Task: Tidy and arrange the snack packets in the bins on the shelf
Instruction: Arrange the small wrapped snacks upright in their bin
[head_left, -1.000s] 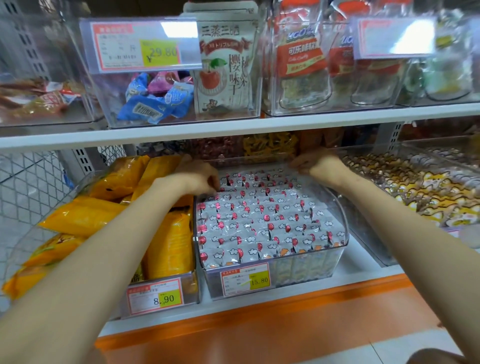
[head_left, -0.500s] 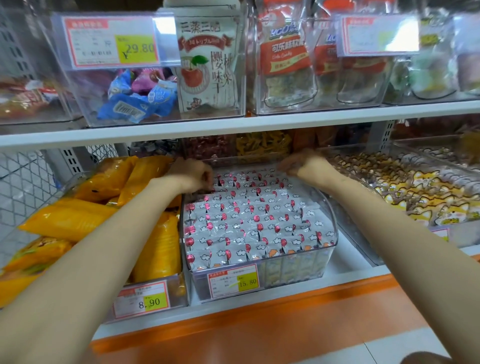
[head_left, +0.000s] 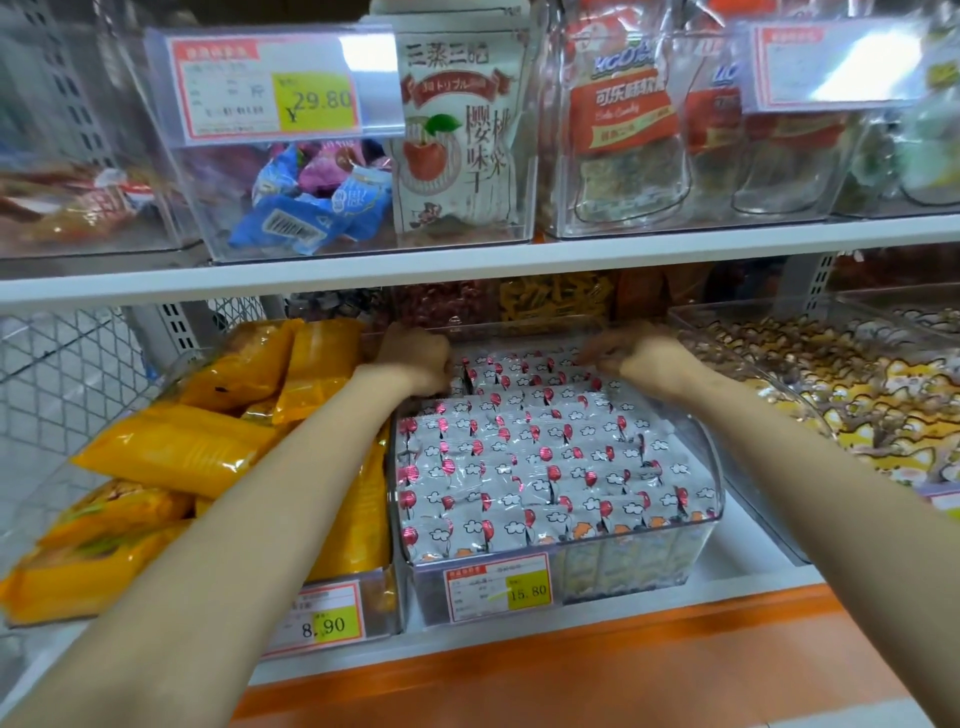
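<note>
A clear bin (head_left: 696, 525) on the lower shelf holds neat rows of small white snack packets (head_left: 540, 457) printed with red balloons. Both my arms reach to its far end. My left hand (head_left: 415, 358) is curled at the back left corner, with its fingers closed round packets in the last rows. At the back right, my right hand (head_left: 631, 353) has its fingers bent leftward and its tips resting on the back row. The fingertips of both hands are partly hidden.
Left of it, a bin of yellow packets (head_left: 171, 447) carries an 8.90 tag (head_left: 322, 623). On the right stands a bin of brown-and-yellow packets (head_left: 862, 405). The upper shelf edge (head_left: 467, 265) hangs just above my hands, carrying clear bins of bagged snacks (head_left: 457, 130).
Both hands stay at the back rows of the balloon packets with only slight shifts. The view has moved a little.
</note>
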